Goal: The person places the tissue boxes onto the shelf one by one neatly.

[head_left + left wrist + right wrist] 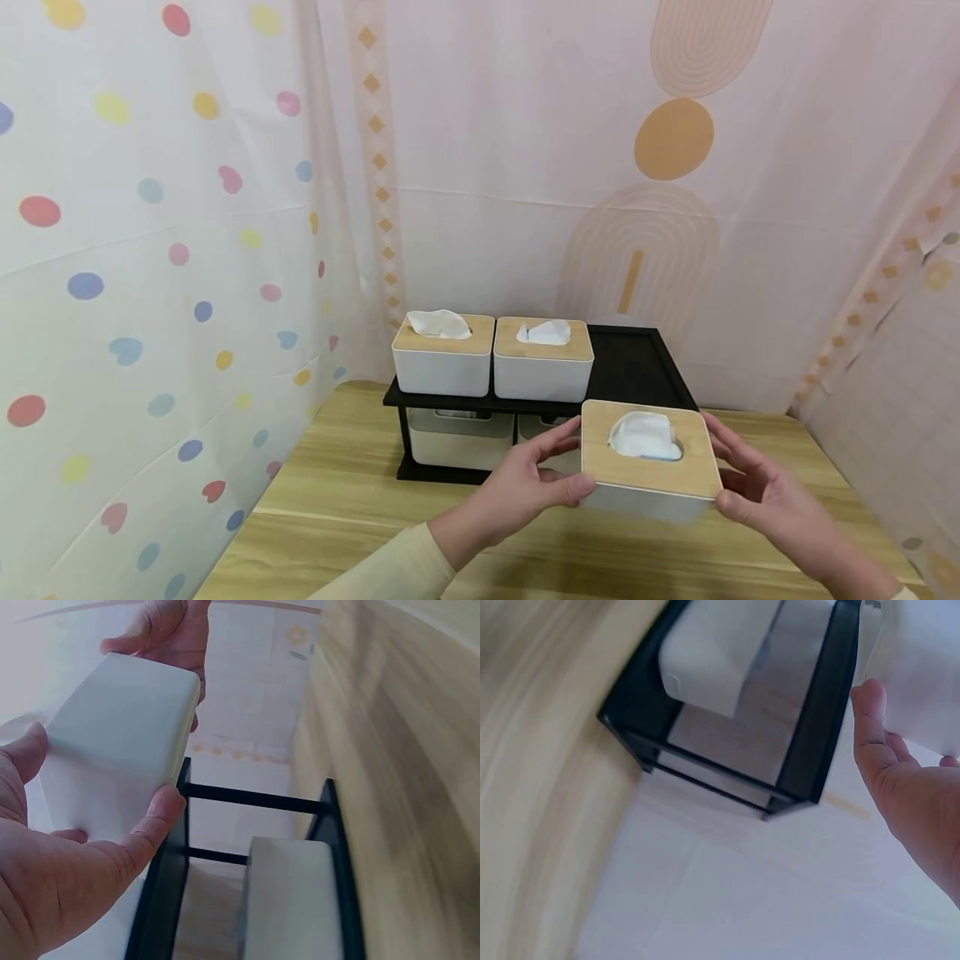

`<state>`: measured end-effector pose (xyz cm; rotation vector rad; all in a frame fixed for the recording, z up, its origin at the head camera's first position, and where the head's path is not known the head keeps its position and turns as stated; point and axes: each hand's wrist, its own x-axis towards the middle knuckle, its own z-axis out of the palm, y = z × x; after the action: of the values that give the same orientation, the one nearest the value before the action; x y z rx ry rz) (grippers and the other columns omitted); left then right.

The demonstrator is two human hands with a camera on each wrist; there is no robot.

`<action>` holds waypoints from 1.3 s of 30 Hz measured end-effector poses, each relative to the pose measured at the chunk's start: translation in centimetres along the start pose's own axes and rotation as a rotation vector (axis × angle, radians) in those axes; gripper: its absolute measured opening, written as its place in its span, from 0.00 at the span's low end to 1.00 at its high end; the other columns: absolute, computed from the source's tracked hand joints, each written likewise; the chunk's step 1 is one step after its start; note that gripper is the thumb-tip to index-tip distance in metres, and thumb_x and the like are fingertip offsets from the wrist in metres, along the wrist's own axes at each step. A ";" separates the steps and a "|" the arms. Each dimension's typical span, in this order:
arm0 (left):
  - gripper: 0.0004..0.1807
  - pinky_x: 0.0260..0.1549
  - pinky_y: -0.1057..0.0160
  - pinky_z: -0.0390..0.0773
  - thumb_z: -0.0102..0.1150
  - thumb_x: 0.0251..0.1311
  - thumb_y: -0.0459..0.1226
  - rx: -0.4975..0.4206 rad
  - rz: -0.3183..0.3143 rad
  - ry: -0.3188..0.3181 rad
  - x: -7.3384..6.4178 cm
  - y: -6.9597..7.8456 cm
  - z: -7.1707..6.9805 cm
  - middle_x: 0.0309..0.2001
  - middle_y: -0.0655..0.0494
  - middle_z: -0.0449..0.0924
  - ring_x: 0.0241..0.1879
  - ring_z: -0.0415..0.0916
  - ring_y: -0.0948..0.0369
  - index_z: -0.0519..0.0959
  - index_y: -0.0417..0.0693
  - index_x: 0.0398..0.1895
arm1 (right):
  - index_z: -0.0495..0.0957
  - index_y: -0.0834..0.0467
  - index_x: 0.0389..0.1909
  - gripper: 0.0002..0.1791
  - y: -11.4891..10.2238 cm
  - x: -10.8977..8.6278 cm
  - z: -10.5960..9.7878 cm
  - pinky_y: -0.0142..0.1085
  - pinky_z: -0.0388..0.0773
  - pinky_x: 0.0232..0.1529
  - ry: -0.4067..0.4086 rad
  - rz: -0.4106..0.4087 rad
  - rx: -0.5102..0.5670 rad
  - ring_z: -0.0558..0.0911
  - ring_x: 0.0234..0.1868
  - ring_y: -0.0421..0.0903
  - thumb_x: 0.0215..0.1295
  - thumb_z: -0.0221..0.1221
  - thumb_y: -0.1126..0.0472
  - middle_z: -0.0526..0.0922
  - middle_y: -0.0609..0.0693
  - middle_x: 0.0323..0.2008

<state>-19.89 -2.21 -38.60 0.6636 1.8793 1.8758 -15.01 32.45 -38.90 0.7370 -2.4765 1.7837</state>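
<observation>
The tissue box (649, 475) is white with a light wooden lid and a white tissue poking from its oval slot. The left hand (525, 487) and right hand (757, 492) grasp its sides, holding it above the wooden table (330, 508), before the black shelf rack (637, 367).

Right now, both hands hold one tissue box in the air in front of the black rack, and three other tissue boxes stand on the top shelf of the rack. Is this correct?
Not quite. The head view shows only two tissue boxes on the top shelf, not three; its right part is bare. The rest holds: the left hand and right hand hold one tissue box in front of the black rack.
</observation>
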 end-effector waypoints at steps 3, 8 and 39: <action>0.40 0.55 0.57 0.87 0.72 0.70 0.48 0.013 0.019 0.003 0.6 0.6 0.3 0.77 0.49 0.71 0.54 0.88 0.56 0.66 0.68 0.82 | 0.44 0.46 0.89 0.46 -0.1 0.1 -0.8 0.33 0.86 0.50 0.026 0.036 -0.040 0.80 0.62 0.29 0.80 0.57 0.69 0.70 0.21 0.70; 0.37 0.52 0.58 0.88 0.71 0.70 0.49 0.020 0.035 0.022 1.7 1.3 0.8 0.76 0.51 0.73 0.50 0.89 0.58 0.68 0.70 0.80 | 0.44 0.46 0.89 0.45 -0.3 0.2 -2.0 0.32 0.86 0.50 0.049 0.033 -0.073 0.80 0.63 0.28 0.81 0.56 0.69 0.69 0.21 0.70; 0.29 0.44 0.62 0.88 0.67 0.72 0.53 0.024 0.039 0.270 6.3 1.4 2.4 0.65 0.51 0.81 0.44 0.84 0.65 0.78 0.56 0.73 | 0.45 0.47 0.88 0.36 -0.7 3.2 -3.5 0.26 0.83 0.54 0.116 0.074 -0.133 0.88 0.55 0.35 0.87 0.48 0.60 0.72 0.24 0.68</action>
<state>-23.48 3.45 -36.93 0.4766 2.0683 2.0569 -18.54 34.18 -36.19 0.5255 -2.5459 1.6124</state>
